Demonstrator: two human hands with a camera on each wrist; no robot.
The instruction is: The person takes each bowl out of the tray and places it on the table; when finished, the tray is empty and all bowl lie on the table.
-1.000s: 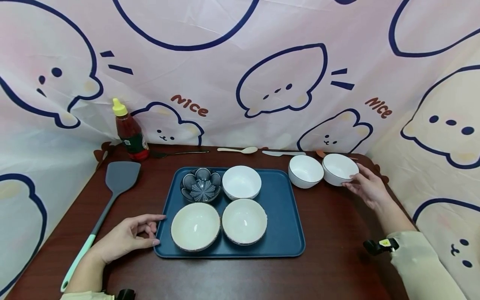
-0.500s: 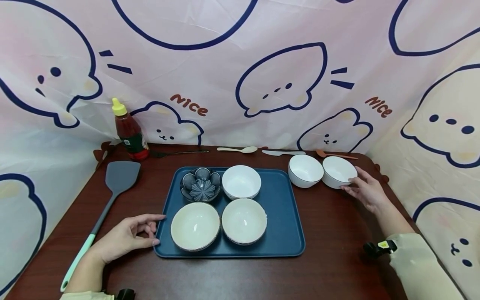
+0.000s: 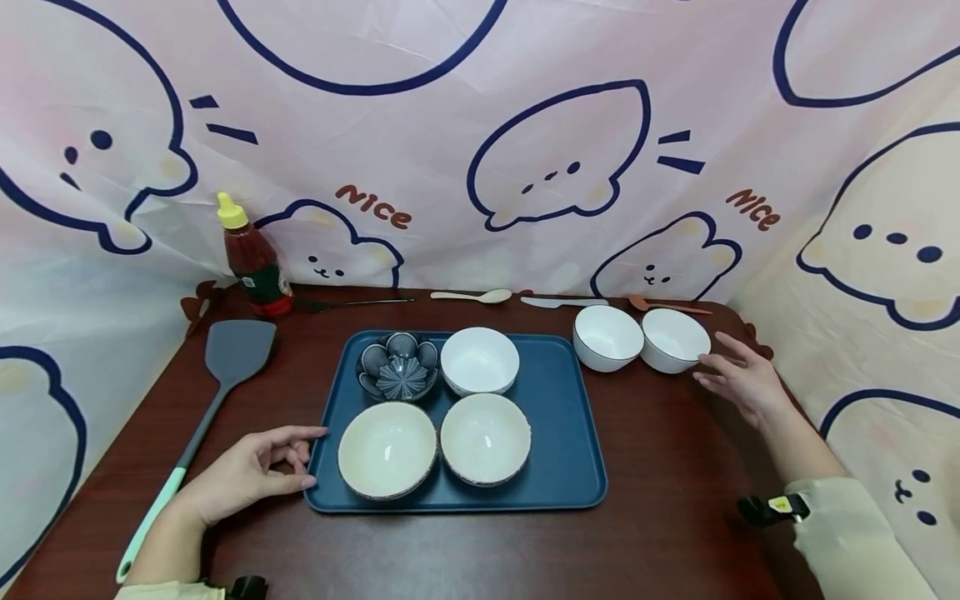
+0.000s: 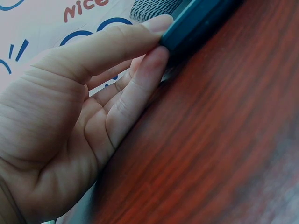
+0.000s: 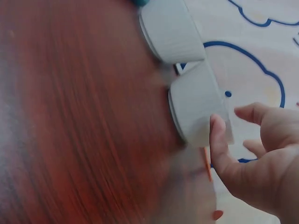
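My right hand hovers open with spread fingers just right of a white bowl, which stands on the brown table against a second white bowl. In the right wrist view the thumb tip is at this bowl's wall. My left hand rests on the table at the front left corner of the blue tray. Its thumb and forefinger tips touch the tray's edge. The tray carries a dark flower-shaped bowl, a white bowl and two cream bowls.
A grey spatula lies left of the tray. A red sauce bottle stands at the back left. Along the back edge lie a dark utensil, a pale spoon, a knife and an orange spoon. Printed cloth walls surround the table.
My right hand has let go of the right white bowl and drawn back slightly, fingers spread. That bowl ended a little further left, against its neighbour. The left hand stayed put.
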